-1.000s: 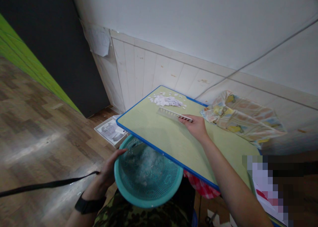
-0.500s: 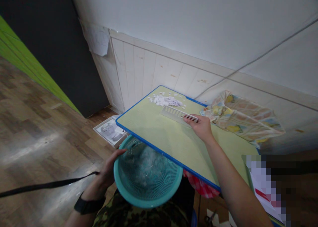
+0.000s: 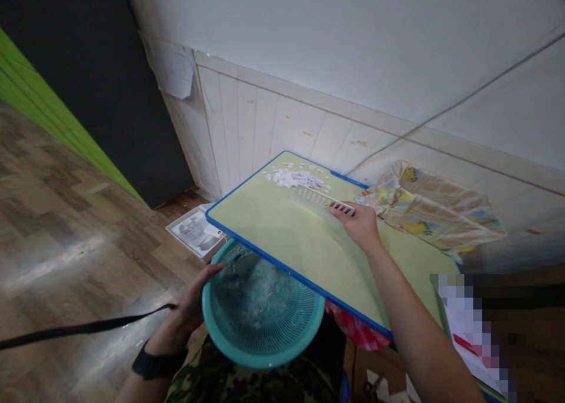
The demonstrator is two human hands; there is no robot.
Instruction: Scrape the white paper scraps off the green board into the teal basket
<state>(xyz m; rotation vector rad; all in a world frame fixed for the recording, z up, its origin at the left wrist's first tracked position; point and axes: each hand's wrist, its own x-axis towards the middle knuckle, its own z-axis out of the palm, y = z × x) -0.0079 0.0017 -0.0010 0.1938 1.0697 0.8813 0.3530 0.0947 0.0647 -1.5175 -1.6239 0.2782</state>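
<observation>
**One Hand on a Basket, One Hand on a Strip**

The right hand (image 3: 359, 226) held a white strip (image 3: 320, 199) with a row of slots in it. The fingers were closed around one end, and the other end stuck out to the left, over the counter (image 3: 247, 215). The counter was pale green with a blue edge.

Just past the far end of the strip was a heap of little white bits (image 3: 293, 177). Most were piled up together, and a few lay spread around the heap. It was hard to tell if the strip touched them.

The left hand (image 3: 194, 297) was lower down, well apart from the right hand. It held the side of a blue-green basket (image 3: 258, 357), with the thumb over the rim. The basket sat in front of the person's body, and the counter's edge hung over part of it. Some clear, shiny stuff (image 3: 265, 291) lay inside, but it was too blurry to name. A black band (image 3: 159, 363) went around the left wrist.

Past the left hand, a flat box (image 3: 194, 233) with a picture on it was near the counter's corner. To the right of the right hand, a flowery cloth (image 3: 441, 209) lay bunched by the wall. Below the right hand, a red and white cloth (image 3: 359, 330) peeked out from under the counter.
</observation>
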